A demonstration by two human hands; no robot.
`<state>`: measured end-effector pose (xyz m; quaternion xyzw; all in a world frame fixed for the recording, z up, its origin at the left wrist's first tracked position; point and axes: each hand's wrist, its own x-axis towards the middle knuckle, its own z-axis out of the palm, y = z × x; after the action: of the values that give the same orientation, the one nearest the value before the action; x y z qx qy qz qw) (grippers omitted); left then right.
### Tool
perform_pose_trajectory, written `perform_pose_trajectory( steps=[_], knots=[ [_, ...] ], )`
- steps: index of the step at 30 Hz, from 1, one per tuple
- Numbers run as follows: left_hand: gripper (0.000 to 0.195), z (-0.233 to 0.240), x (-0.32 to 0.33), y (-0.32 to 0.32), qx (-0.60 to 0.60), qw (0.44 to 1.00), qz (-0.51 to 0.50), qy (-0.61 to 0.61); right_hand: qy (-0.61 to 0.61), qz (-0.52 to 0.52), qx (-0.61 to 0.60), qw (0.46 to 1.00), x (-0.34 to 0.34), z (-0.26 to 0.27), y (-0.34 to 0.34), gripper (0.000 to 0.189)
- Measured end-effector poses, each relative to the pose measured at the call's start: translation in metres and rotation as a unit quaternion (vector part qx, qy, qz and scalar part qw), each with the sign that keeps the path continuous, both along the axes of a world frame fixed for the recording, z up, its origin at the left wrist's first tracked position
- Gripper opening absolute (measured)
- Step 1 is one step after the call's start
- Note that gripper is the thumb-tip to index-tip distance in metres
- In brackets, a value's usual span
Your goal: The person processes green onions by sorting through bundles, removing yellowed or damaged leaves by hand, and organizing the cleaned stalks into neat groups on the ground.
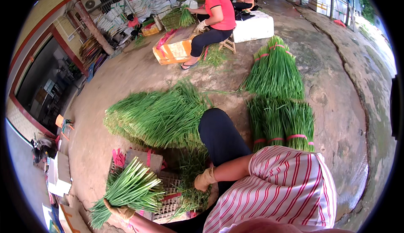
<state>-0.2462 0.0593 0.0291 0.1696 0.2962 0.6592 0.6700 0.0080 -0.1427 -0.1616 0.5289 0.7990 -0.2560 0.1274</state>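
Note:
My left hand (121, 213), in a tan glove, grips a loose bunch of garlic chives (135, 185) near its leafy end. The pale cut stems point up and right, over a plastic crate (169, 185). My right hand (205, 180), also gloved, is low beside my leg at a heap of loose chive leaves (192, 166). Its fingertips are partly hidden, so whether it holds any leaves is unclear. A board (139, 160) with pink ties (118, 157) lies on the crate, behind the held bunch.
A large pile of untied chives (157, 116) lies beyond the crate. Tied bundles (281, 122) stand to the right, with more bundles (276, 71) behind. A person in a red shirt (221, 7) sits at an orange-taped foam box (173, 48). A white foam box (255, 27) stands nearby.

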Motion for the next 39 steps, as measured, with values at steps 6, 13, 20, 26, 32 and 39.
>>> perform_pose_trajectory(
  steps=[6, 13, 20, 26, 32, 39],
  knots=[
    [0.042, -0.013, -0.028, 0.025, 0.043, 0.999, 0.026, -0.005, 0.214, -0.183, 0.036, 0.959, 0.054, 0.114, 0.002, 0.023],
    [0.044, -0.02, -0.049, 0.026, 0.028, 0.996, 0.086, 0.021, 0.875, 0.072, 0.182, 0.442, 0.084, 0.304, -0.067, 0.031],
    [0.043, -0.004, -0.034, 0.02, 0.019, 0.998, 0.056, 0.026, 0.83, 0.364, 0.117, 0.407, 0.053, 0.378, -0.099, 0.032],
    [0.042, -0.026, -0.055, 0.045, 0.045, 0.996, 0.068, 0.048, 0.816, 0.383, 0.11, 0.419, 0.04, 0.382, -0.097, 0.031],
    [0.046, -0.021, -0.055, 0.036, 0.037, 0.997, 0.056, 0.044, 0.813, 0.388, 0.117, 0.419, 0.037, 0.384, -0.096, 0.029],
    [0.045, -0.01, -0.041, 0.028, 0.019, 0.998, 0.048, 0.043, 0.803, 0.393, 0.125, 0.43, 0.038, 0.388, -0.097, 0.028]
  ],
)
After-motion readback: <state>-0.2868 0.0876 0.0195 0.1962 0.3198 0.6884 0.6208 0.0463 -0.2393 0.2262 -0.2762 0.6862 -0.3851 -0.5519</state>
